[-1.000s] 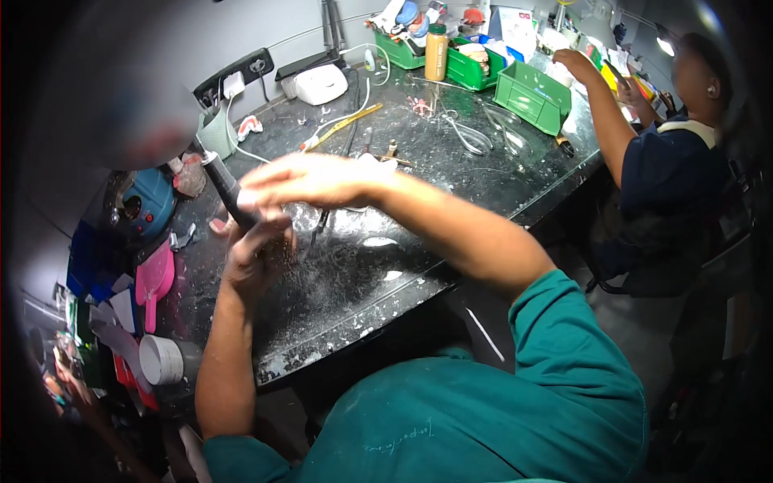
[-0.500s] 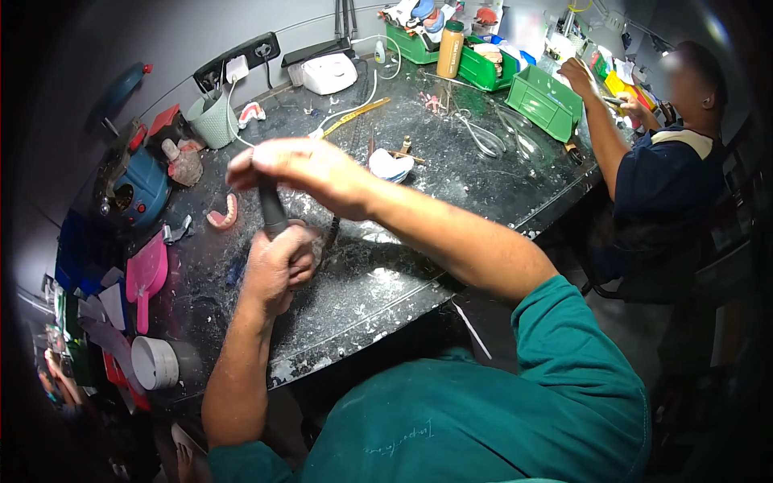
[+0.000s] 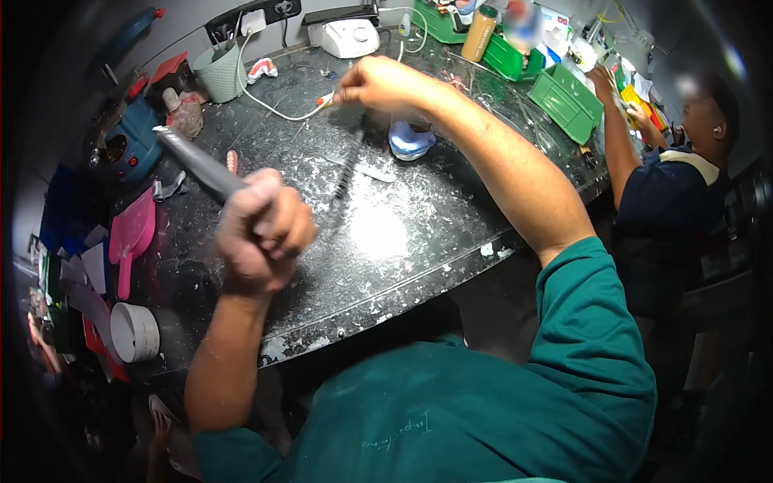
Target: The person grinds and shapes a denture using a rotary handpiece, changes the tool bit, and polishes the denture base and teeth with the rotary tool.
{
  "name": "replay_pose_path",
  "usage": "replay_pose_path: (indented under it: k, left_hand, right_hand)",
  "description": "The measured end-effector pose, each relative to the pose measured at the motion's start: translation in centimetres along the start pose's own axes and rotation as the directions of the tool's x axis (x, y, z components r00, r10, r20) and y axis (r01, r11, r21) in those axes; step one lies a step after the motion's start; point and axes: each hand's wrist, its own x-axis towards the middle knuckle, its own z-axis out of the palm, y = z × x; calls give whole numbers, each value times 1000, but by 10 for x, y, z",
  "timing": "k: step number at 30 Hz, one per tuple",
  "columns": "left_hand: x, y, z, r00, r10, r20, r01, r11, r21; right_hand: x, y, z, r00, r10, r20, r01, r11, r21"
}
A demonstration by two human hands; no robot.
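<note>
My left hand (image 3: pixel 264 229) is closed around a long dark grey handpiece (image 3: pixel 197 161), raised above the bench. Its light-coloured tip points to the upper left. My right hand (image 3: pixel 370 84) reaches over the far middle of the bench with its fingers drawn together. At its fingertips shows a small orange-and-white end (image 3: pixel 324 100), next to a thin white cable (image 3: pixel 282 117); what the fingers hold is mostly hidden. Below that hand hangs or lies a blurred black coiled cord (image 3: pixel 348 173). A blue-and-white dental model (image 3: pixel 411 141) sits right of the cord. A pink denture piece (image 3: pixel 232 161) is partly covered by the handpiece.
The dark bench (image 3: pixel 322 298) is speckled white. At left are a pink dustpan (image 3: pixel 135 225), white tub (image 3: pixel 135 332) and blue machine (image 3: pixel 133 145). Behind stand a pale cup (image 3: pixel 219 74) and white control box (image 3: pixel 346 40). A co-worker (image 3: pixel 676 185) sits right, beyond a green bin (image 3: pixel 568 101).
My hands have moved apart. The left swung the handpiece lower and tilted it left; the right left the handpiece's upper end and moved right and farther across the bench.
</note>
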Motion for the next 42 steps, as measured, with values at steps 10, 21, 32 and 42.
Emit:
replay_pose_path:
  k: [10,21,32,42]
  left_hand:
    - [-17,-32,27,982,-180,-56,147,540,829]
    - [1,0,4,923,385,27,-374,876,303]
    - [5,31,-1,727,636,-258,-526,758,386]
    - [14,-16,-14,924,-5,-382,251,763,596]
  right_hand:
    - [-2,41,-58,949,-136,-286,138,990,-12]
    - [-63,130,-107,903,335,-270,-361,931,-50]
    - [-32,196,-44,817,520,-247,-551,831,-74]
    - [-23,97,-51,844,373,-385,44,668,743]
